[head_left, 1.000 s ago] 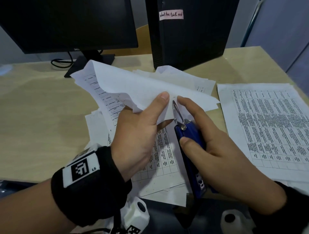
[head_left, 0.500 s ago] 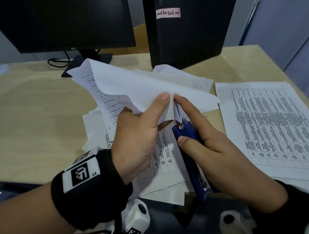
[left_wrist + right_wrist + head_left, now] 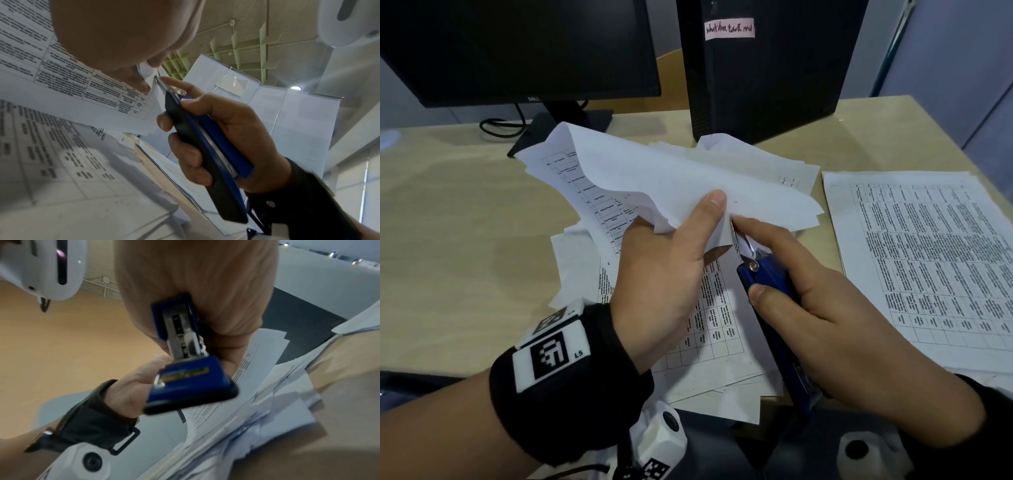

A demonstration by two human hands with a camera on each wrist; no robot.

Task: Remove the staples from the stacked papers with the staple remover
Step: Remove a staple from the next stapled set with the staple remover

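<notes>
Stacked papers point(image 3: 654, 178) lifted off the desk, my L hand point(image 3: 664, 270) pinching their corner; just right of that pinch the staple remover point(image 3: 767, 284), clamped in my R hand point(image 3: 835, 318), points up-left, metal tip touching the corner edge

1 staple remover point(image 3: 770, 284), 2 hands

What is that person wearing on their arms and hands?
Both hands are bare. The left hand has a wide black wristband with a white tag bearing a black square code and "L5". A white camera pod hangs under it, with a thin black cable. The right hand has a black band with a buckle, and a white pod.
</notes>
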